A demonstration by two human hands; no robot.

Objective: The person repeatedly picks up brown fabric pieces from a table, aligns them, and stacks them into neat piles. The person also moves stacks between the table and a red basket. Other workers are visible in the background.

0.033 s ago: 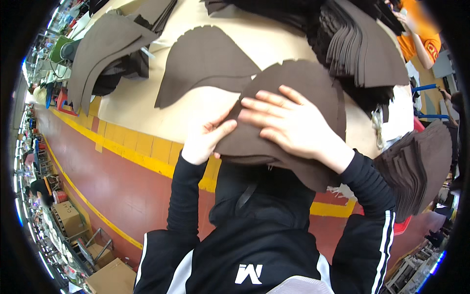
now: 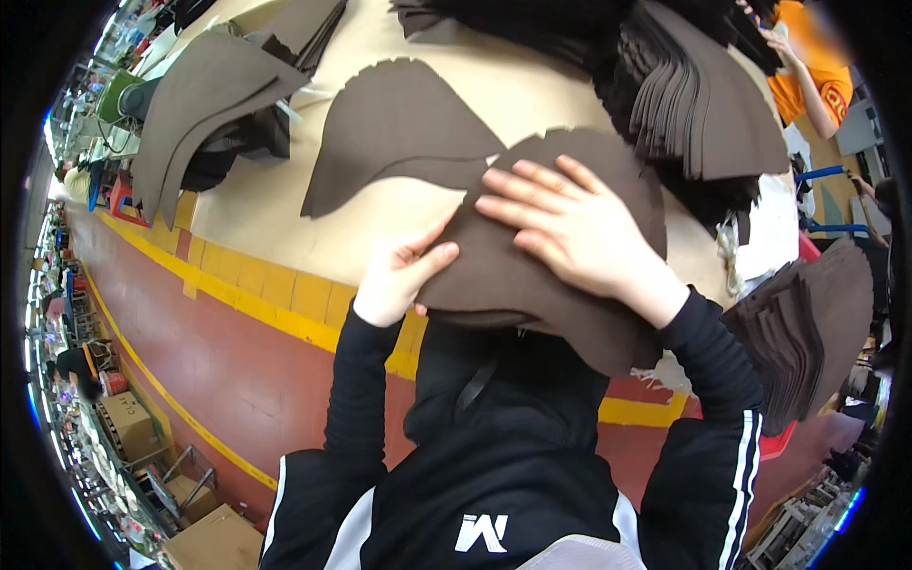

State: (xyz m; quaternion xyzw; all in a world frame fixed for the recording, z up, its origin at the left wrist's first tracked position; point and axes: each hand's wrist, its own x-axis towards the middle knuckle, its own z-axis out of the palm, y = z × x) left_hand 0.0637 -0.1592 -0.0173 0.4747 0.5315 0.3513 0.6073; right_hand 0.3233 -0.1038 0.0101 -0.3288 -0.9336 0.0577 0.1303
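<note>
A dark brown cut fabric piece (image 2: 570, 247), with a curved outline and a notched far edge, lies in front of me at the table's near edge, part of it hanging over. My left hand (image 2: 399, 275) pinches its left edge, thumb on top and the other fingers mostly hidden underneath. Flat on its upper face rests my right hand (image 2: 579, 228), fingers stretched out. Along the near edge more layers show under the top one; how many, I cannot tell. A similar brown piece (image 2: 404, 123) lies on the table just beyond, its right tip close to the one I handle.
Stacks of brown pieces stand at the far left (image 2: 204, 104), the far right (image 2: 703, 95) and beside my right elbow (image 2: 807, 323). The pale tabletop (image 2: 256, 218) borders a red floor (image 2: 209, 323) with yellow lines. A person in orange (image 2: 807, 66) is at the far right.
My right hand has shifted slightly over the fabric, its fingers a little more toward the far edge. The left hand keeps its pinch. The table appears slightly lower in view.
</note>
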